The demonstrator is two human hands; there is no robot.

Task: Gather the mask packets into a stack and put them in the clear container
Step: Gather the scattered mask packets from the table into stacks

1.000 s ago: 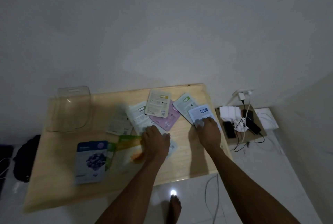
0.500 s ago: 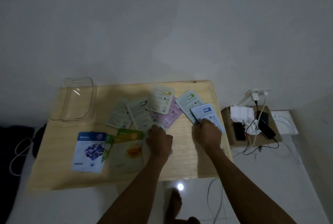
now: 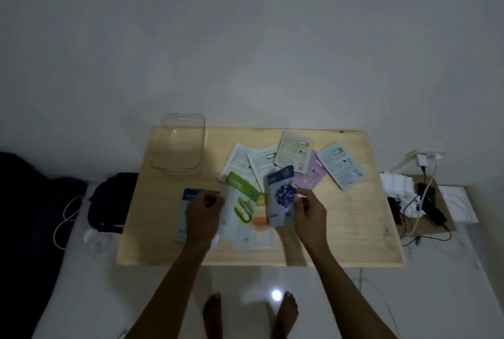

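Observation:
Several mask packets lie spread on the wooden table (image 3: 341, 229). My right hand (image 3: 311, 212) grips a dark blue packet (image 3: 281, 197) by its right edge and holds it tilted above the table. My left hand (image 3: 203, 212) is curled at the left edge of a green packet (image 3: 241, 202), which looks lifted over an orange packet (image 3: 260, 220). Another blue packet (image 3: 188, 199) is partly hidden under my left hand. Pale packets (image 3: 294, 150) and a pink packet (image 3: 313, 175) fan out behind. The clear container (image 3: 177, 145) stands at the back left of the table.
A wall runs close behind the table. On the floor to the right, a cardboard box (image 3: 420, 202) holds chargers, cables and white items. A black bag (image 3: 114, 199) and a white cable (image 3: 65, 216) lie left. My bare feet (image 3: 212, 311) are below the table's front edge.
My right hand has picked up the blue packet from the right and brought it to the middle, turned over. My left hand moved left to the green packet. The camera view shifted.

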